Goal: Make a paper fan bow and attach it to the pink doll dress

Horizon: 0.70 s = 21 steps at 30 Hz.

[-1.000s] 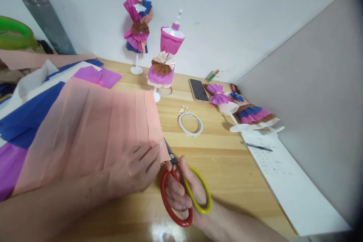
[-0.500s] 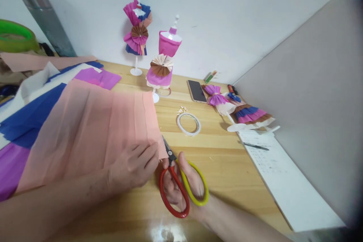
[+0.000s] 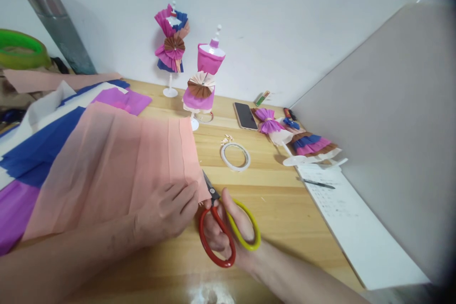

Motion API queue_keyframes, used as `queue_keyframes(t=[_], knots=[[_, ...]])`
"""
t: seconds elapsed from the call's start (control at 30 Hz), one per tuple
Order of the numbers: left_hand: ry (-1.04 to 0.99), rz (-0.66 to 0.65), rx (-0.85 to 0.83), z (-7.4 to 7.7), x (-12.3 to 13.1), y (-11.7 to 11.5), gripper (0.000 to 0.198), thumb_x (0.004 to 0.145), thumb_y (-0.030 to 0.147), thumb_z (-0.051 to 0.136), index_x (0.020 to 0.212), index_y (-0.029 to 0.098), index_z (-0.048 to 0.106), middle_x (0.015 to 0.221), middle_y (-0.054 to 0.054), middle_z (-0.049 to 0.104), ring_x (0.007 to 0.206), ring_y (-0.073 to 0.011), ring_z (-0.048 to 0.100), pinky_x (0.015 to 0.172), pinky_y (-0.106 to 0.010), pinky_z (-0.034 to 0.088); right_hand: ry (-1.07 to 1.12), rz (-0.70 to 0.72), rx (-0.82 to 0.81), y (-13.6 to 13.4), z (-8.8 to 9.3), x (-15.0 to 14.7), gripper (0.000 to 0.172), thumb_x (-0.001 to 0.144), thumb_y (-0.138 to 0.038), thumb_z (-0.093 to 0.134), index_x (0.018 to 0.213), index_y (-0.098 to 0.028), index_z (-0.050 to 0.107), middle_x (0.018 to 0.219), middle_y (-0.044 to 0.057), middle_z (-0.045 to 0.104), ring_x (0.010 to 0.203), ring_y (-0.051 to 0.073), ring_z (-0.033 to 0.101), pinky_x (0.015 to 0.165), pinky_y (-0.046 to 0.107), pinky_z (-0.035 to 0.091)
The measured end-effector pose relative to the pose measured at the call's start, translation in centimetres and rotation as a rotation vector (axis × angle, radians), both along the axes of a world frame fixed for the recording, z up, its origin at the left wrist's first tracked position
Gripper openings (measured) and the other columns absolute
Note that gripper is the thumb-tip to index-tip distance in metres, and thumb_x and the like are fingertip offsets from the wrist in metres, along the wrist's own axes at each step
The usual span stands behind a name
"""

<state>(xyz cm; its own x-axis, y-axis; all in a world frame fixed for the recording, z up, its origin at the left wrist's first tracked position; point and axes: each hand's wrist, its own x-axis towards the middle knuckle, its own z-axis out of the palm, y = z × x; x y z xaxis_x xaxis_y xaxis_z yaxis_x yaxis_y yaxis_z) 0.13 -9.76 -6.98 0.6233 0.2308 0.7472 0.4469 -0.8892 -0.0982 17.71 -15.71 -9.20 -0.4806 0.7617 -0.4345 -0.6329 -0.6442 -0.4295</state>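
A sheet of peach crepe paper (image 3: 117, 152) lies across the left half of the table, with folds along its right side. My left hand (image 3: 171, 209) is closed on its lower right part, fingers bent over the paper; the thumb is hidden. In my right hand (image 3: 231, 218) is a pair of scissors (image 3: 217, 237) with one red and one yellow handle. Their blades point up and left along the paper's right edge, partly covered by it. Small frayed bits hang at the paper's lower right corner.
Two small dress forms (image 3: 205, 59) in paper outfits stand at the back; another dressed form (image 3: 309, 145) lies at right. A tape roll (image 3: 235, 156), phone (image 3: 245, 116), pen (image 3: 318, 184) and white board (image 3: 366, 232) are about. Coloured paper (image 3: 42, 145) and a flask (image 3: 66, 28) sit left.
The view has tilted slightly, so the background sits a little lower. Both hands, the scissors and the crepe paper keep nearly the same places relative to each other.
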Motion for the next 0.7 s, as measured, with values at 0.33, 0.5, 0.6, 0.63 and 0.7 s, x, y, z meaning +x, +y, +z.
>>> queue_keyframes(t=[0.33, 0.5, 0.6, 0.63, 0.7], knots=[[-0.014, 0.003, 0.019, 0.0, 0.0, 0.0, 0.034, 0.094, 0.006, 0.033, 0.076, 0.013, 0.061, 0.08, -0.008, 0.071, 0.073, -0.0162, 0.064, 0.072, -0.028, 0.053, -0.079, 0.007, -0.007, 0.0, -0.7, 0.4, 0.057, 0.072, -0.073, 0.061, 0.075, -0.016, 0.057, 0.041, -0.005, 0.051, 0.028, 0.006, 0.032, 0.032, 0.016, 0.022], [0.029, 0.002, 0.012, 0.7, -0.2, 0.1, 0.035, 0.095, 0.009, 0.035, 0.071, 0.015, 0.06, 0.074, -0.006, 0.069, 0.067, -0.0152, 0.062, 0.067, -0.028, 0.053, -0.148, 0.04, -0.08, 0.6, -0.3, 0.7, 0.058, 0.075, -0.073, 0.059, 0.082, -0.015, 0.059, 0.051, 0.002, 0.063, 0.035, 0.009, 0.049, 0.036, 0.017, 0.027], [0.074, 0.006, -0.005, 0.6, -0.3, 0.2, 0.033, 0.095, 0.01, 0.037, 0.072, 0.015, 0.06, 0.075, -0.006, 0.07, 0.066, -0.0151, 0.063, 0.064, -0.027, 0.053, -0.159, 0.073, -0.026, 1.5, 0.2, 0.7, 0.06, 0.076, -0.074, 0.056, 0.075, -0.013, 0.059, 0.053, 0.006, 0.065, 0.036, 0.011, 0.051, 0.036, 0.019, 0.029], [0.067, 0.008, -0.001, 0.5, -0.3, 0.3, 0.032, 0.095, 0.01, 0.037, 0.072, 0.015, 0.06, 0.076, -0.006, 0.07, 0.066, -0.0154, 0.063, 0.064, -0.027, 0.053, -0.16, 0.08, -0.009, 1.8, 0.3, 0.7, 0.06, 0.076, -0.073, 0.057, 0.072, -0.013, 0.058, 0.052, 0.006, 0.064, 0.036, 0.011, 0.051, 0.036, 0.019, 0.03], [0.039, 0.014, 0.006, 0.2, -0.3, 0.4, 0.032, 0.094, 0.009, 0.036, 0.074, 0.014, 0.06, 0.077, -0.007, 0.07, 0.068, -0.0162, 0.064, 0.064, -0.028, 0.054, -0.149, 0.101, 0.031, 2.3, 0.4, 0.6, 0.059, 0.077, -0.072, 0.057, 0.069, -0.014, 0.057, 0.046, 0.003, 0.06, 0.034, 0.01, 0.048, 0.037, 0.019, 0.03]])
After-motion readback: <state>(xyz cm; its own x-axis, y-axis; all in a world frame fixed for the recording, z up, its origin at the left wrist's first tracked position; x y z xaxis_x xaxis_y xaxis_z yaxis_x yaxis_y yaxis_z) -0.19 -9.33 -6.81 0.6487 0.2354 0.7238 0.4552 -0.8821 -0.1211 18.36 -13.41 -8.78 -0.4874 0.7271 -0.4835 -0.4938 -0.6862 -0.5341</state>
